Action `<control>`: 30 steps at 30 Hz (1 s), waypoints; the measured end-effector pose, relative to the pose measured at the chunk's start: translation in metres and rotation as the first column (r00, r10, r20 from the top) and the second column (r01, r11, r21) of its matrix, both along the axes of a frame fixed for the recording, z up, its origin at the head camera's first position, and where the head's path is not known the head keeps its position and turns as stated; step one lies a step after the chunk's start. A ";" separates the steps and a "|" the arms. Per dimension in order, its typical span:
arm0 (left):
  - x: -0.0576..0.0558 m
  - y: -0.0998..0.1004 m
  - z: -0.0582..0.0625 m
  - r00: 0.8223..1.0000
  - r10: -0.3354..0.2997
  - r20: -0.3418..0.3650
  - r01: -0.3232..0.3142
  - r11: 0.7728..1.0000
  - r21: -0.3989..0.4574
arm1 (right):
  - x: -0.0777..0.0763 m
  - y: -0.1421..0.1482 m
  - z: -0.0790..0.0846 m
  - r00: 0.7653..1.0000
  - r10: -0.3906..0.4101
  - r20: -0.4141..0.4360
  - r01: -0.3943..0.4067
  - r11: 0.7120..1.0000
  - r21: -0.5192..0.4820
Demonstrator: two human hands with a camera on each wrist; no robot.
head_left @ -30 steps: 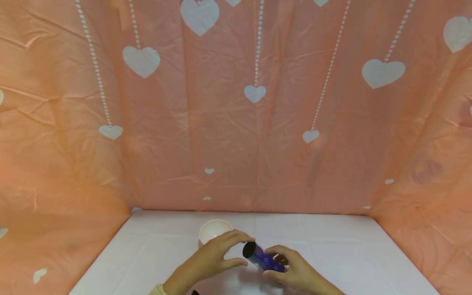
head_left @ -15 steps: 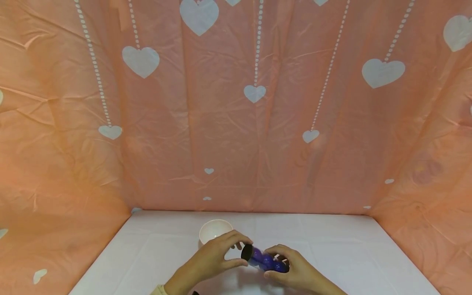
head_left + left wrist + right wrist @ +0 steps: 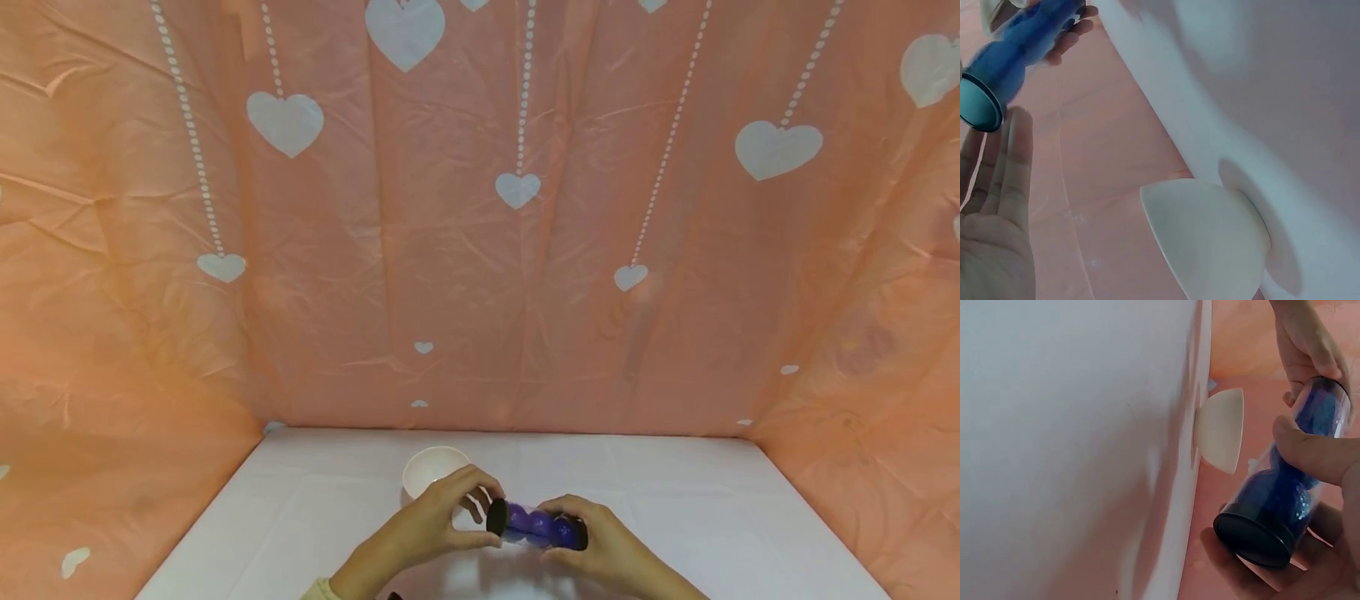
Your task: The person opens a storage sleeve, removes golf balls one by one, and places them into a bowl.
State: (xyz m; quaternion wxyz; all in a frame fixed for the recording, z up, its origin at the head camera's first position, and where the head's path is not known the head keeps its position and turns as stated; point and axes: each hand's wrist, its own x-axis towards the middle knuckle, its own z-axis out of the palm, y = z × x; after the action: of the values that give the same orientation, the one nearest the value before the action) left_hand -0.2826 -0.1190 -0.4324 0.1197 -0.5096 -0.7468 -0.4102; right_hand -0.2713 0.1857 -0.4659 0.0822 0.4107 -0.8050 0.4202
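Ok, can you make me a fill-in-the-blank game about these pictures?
1. The big white shapes on the backdrop are ____.
2. In the head view, the ____ hand partly hides the bowl.
3. On the see-through tube, the cap nearest the right hand is coloured ____.

Missing words: hearts; left; black.

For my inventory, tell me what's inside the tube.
At least three purple-blue balls show through the tube; what the right hand and black cap cover is hidden.
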 end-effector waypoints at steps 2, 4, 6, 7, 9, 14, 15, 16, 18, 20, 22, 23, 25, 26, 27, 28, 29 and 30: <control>0.000 0.000 -0.001 1.000 -0.012 0.019 0.013 1.000 -0.006 | 0.000 0.000 0.000 1.000 0.010 -0.014 -0.010 1.000 0.006; 0.000 0.000 -0.003 1.000 -0.010 0.018 0.011 1.000 -0.017 | 0.001 0.000 0.000 1.000 0.026 -0.009 -0.026 1.000 0.007; 0.000 0.001 -0.005 1.000 -0.001 0.011 0.001 1.000 -0.023 | 0.002 0.000 0.001 0.999 0.037 -0.016 -0.037 0.999 0.011; -0.001 0.001 -0.006 1.000 0.004 0.006 -0.004 1.000 -0.026 | 0.002 0.000 0.001 0.999 0.042 -0.019 -0.042 0.999 0.014; -0.001 0.002 -0.007 1.000 0.004 0.004 -0.004 1.000 -0.031 | 0.002 0.000 0.001 0.998 0.054 -0.019 -0.053 0.998 0.017; -0.002 0.003 -0.011 0.999 -0.007 0.031 0.008 0.999 -0.038 | 0.002 0.000 0.001 0.999 0.053 -0.007 -0.052 0.997 0.051; -0.002 0.003 -0.012 0.999 -0.008 0.035 0.009 0.999 -0.037 | 0.002 0.000 0.001 0.999 0.050 -0.009 -0.049 0.997 0.057; -0.002 0.003 -0.012 0.999 -0.008 0.033 0.009 0.999 -0.036 | 0.002 0.000 0.001 0.999 0.048 -0.013 -0.047 0.997 0.060; -0.002 0.003 -0.013 0.999 -0.011 0.034 0.012 0.999 -0.037 | 0.001 0.000 0.000 0.998 0.051 -0.023 -0.050 0.997 0.063; -0.003 0.003 -0.014 0.999 -0.013 0.048 0.015 0.999 -0.045 | 0.000 0.000 0.000 0.998 0.055 -0.030 -0.053 0.997 0.063; -0.003 0.002 -0.014 0.997 -0.012 0.078 0.017 0.998 -0.058 | 0.000 0.000 0.001 0.998 0.064 -0.019 -0.062 0.996 0.061; -0.003 0.001 -0.014 0.995 -0.011 0.098 0.018 0.998 -0.065 | 0.000 -0.001 0.001 0.998 0.067 -0.011 -0.066 0.996 0.062; -0.003 0.001 -0.013 0.991 -0.005 0.135 0.016 0.997 -0.080 | 0.001 -0.001 0.002 0.998 0.067 0.013 -0.068 0.996 0.063; -0.003 0.001 -0.013 0.990 -0.001 0.144 0.014 0.996 -0.091 | 0.001 -0.001 0.002 0.998 0.068 0.015 -0.069 0.995 0.066; -0.003 0.001 -0.013 0.988 0.005 0.151 0.011 0.995 -0.103 | 0.001 -0.001 0.003 0.998 0.068 0.017 -0.069 0.995 0.067; -0.003 0.001 -0.013 0.988 0.009 0.156 0.009 0.993 -0.115 | 0.001 -0.001 0.003 0.998 0.066 0.012 -0.067 0.995 0.071; -0.002 0.001 -0.012 0.987 0.014 0.157 0.006 0.992 -0.126 | 0.001 -0.001 0.003 0.998 0.068 0.000 -0.068 0.995 0.072; -0.002 0.001 -0.012 0.988 0.018 0.156 0.003 0.991 -0.137 | 0.001 -0.001 0.003 0.997 0.073 -0.006 -0.072 0.995 0.071</control>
State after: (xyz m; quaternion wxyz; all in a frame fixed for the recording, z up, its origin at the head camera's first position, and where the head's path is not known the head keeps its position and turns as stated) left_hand -0.2848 -0.1179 -0.4446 0.0268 -0.4800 -0.7823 -0.3962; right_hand -0.2706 0.1848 -0.4630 0.0556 0.4440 -0.8036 0.3925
